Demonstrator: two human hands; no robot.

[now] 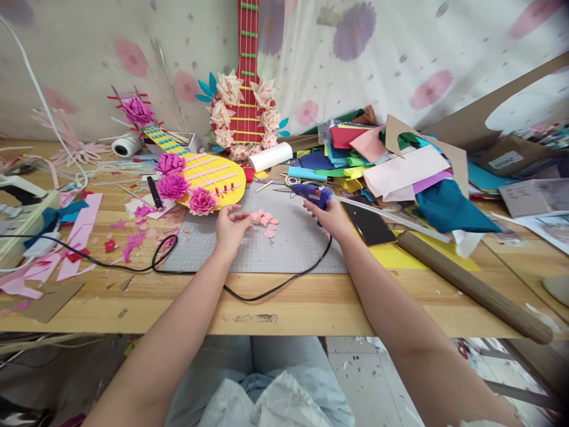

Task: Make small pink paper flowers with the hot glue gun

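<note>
My right hand (328, 217) grips a blue hot glue gun (311, 193), its nozzle pointing left above the grey cutting mat (293, 249). A clear glue stick (377, 212) extends from the back of the gun. My left hand (232, 231) is closed in a pinch beside a small pile of pink paper petals (265, 219) on the mat; whatever lies between its fingertips is too small to make out. Just beyond that hand is a yellow paper guitar (233, 178) with magenta paper flowers (202, 200) along its edge.
A red paper guitar (246, 112) with pale flowers stands against the curtain. Coloured paper (400, 169) is heaped at the right, by a phone (368, 224) and a cardboard tube (471, 284). The black cord (284, 289) loops across the front; paper scraps (133, 243) litter the left.
</note>
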